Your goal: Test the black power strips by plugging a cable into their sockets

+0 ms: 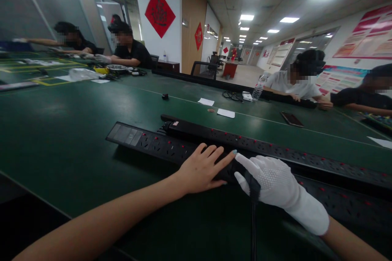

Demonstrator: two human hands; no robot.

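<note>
A long black power strip [165, 145] with red indicators lies across the green table in front of me. My left hand [203, 167], bare, rests over the strip with its fingers stretched out and spread. In a white dotted glove, my right hand [272, 177] is closed around a black plug [245, 171] against the strip's sockets. The plug's cord [253, 228] hangs down toward the table's near edge. Its prongs are hidden. Just behind lies a second black power strip [196, 130], roughly parallel to the first.
On the green table [76, 122] are a small black part [165, 96], white paper slips [226, 113], a phone [292, 119], coiled black cables [232, 96] and a clear bottle [259, 88]. Several people sit along the far side. Another long black strip [196, 79] lies farther back.
</note>
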